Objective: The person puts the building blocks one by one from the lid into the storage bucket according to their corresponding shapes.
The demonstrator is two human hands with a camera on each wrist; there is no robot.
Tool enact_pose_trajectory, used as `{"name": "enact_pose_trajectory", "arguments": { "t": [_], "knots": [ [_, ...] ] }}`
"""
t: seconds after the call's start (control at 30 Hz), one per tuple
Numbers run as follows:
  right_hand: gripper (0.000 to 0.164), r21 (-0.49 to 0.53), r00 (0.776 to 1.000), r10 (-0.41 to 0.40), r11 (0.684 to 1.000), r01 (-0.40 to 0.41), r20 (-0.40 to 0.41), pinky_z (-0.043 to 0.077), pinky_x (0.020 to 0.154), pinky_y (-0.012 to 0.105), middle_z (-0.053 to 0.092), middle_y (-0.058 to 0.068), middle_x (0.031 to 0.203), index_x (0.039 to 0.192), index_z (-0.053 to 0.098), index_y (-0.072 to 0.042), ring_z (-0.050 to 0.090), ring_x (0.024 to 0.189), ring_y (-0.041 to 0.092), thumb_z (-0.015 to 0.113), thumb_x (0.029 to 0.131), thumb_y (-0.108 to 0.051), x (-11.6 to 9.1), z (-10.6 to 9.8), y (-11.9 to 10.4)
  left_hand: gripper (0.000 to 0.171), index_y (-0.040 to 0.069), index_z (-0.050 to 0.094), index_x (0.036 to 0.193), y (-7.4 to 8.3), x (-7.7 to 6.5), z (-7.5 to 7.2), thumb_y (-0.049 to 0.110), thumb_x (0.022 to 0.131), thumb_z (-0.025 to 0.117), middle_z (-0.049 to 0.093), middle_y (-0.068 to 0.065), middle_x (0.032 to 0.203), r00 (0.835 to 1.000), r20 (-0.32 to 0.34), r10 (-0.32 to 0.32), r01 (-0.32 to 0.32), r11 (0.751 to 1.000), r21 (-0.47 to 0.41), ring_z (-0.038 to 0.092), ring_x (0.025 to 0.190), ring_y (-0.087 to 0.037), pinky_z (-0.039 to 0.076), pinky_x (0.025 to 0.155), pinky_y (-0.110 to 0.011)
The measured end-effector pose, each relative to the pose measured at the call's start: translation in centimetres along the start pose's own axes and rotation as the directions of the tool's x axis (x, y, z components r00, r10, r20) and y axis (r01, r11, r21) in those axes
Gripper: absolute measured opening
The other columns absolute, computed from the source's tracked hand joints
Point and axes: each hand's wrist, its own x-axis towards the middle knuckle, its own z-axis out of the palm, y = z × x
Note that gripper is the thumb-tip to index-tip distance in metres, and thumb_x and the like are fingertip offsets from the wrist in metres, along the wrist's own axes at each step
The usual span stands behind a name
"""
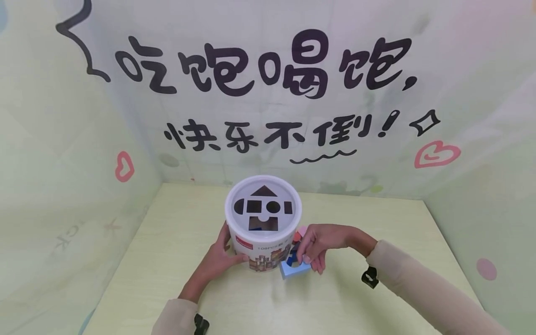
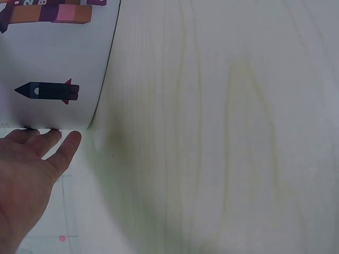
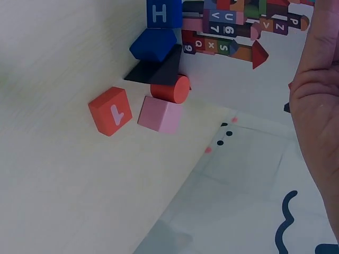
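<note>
A white bucket (image 1: 243,256) with block pictures on its side stands on the table. Its white lid (image 1: 283,191) has cut-out holes: a triangle, a half round, a square, a circle, a rectangle and an arch. My left hand (image 1: 217,259) holds the bucket's left side, thumb across the front. Just right of the bucket's base, my right hand (image 1: 320,239) pinches a light blue arch block (image 1: 295,270) with its fingertips. In the right wrist view the hand shows only at the right edge, and the arch block is out of sight there.
Beside the bucket lie a blue cube (image 3: 163,15) marked H, a blue block (image 3: 153,45), a dark triangular block (image 3: 159,69), a red cylinder (image 3: 170,89), a pink cube (image 3: 159,114) and a red lettered block (image 3: 110,111). Printed cloth walls (image 1: 268,107) enclose the table (image 1: 167,228).
</note>
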Motion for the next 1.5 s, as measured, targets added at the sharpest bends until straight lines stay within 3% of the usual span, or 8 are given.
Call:
{"name": "enact_pose_trajectory", "arguments": {
  "t": [0.4,0.73,1.03,1.13,1.23,1.37,1.5],
  "knots": [
    [0.014,-0.051,1.0,-0.014,0.999,0.014,-0.002,0.062,0.062,0.045,0.071,0.014,0.074,0.098,0.075,-0.004,0.07,0.062,0.02,0.066,0.092,-0.012,-0.8,-1.2,-2.2,0.116,0.037,0.003,0.156,-0.1,0.0,0.1,0.036,0.073,0.085,0.028,-0.009,0.159,1.0,-0.001,-0.004,0.004,1.0,0.003,0.027,0.145,-0.031,0.032,0.113,-0.059],
    [0.014,-0.076,0.999,-0.033,0.997,0.034,0.024,0.062,0.061,0.043,0.071,0.018,0.075,0.097,0.074,-0.002,0.07,0.061,0.02,0.064,0.092,-0.01,-1.3,-1.9,-3.9,0.116,0.036,0.004,0.156,-0.3,0.2,0.1,0.038,0.073,0.085,0.028,-0.007,0.159,1.0,-0.002,-0.019,0.019,1.0,0.019,0.027,0.146,-0.031,0.032,0.113,-0.058],
    [0.016,-0.051,0.996,-0.063,0.996,0.066,0.065,0.062,0.06,0.039,0.065,0.036,0.079,0.1,0.072,0.002,0.07,0.061,0.019,0.06,0.093,-0.006,-1.4,-2.4,-5.0,0.116,0.036,0.004,0.156,-0.1,0.1,0.1,0.038,0.072,0.085,0.029,-0.007,0.159,1.0,-0.003,-0.021,0.021,1.0,0.021,0.027,0.146,-0.031,0.032,0.113,-0.058],
    [0.017,-0.041,0.994,-0.08,0.996,0.083,0.072,0.062,0.06,0.038,0.063,0.04,0.081,0.102,0.071,0.004,0.07,0.062,0.022,0.061,0.093,-0.005,-1.4,-2.5,-5.5,0.116,0.037,0.004,0.155,-0.1,0.1,0.1,0.038,0.073,0.085,0.029,-0.007,0.159,1.0,0.0,-0.02,0.02,1.0,0.018,0.027,0.145,-0.031,0.032,0.113,-0.059],
    [0.019,-0.04,0.992,-0.101,0.994,0.104,0.069,0.062,0.059,0.038,0.063,0.041,0.082,0.104,0.07,0.007,0.07,0.063,0.034,0.062,0.092,-0.005,-1.3,-2.7,-6.1,0.116,0.034,0.004,0.156,0.0,0.0,0.0,0.035,0.073,0.085,0.028,-0.009,0.159,1.0,0.003,-0.026,0.026,1.0,0.014,0.027,0.146,-0.032,0.031,0.113,-0.059],
    [0.019,-0.058,0.992,-0.111,0.992,0.114,0.054,0.061,0.057,0.036,0.066,0.034,0.077,0.104,0.071,0.006,0.071,0.063,0.032,0.062,0.092,-0.006,-1.3,-3.0,-6.8,0.117,0.033,0.004,0.156,0.1,0.1,0.0,0.035,0.073,0.085,0.029,-0.01,0.158,1.0,0.006,-0.026,0.026,0.999,0.02,0.027,0.145,-0.032,0.032,0.113,-0.058],
    [0.017,-0.055,0.993,-0.114,0.992,0.115,0.017,0.061,0.057,0.032,0.07,0.021,0.074,0.102,0.07,0.007,0.07,0.061,0.018,0.062,0.091,-0.005,-1.2,-3.2,-7.2,0.116,0.036,0.005,0.156,-0.3,0.1,0.2,0.038,0.072,0.086,0.031,-0.008,0.158,1.0,-0.002,-0.027,0.027,1.0,0.013,0.028,0.145,-0.031,0.032,0.113,-0.058]
  ]
}}
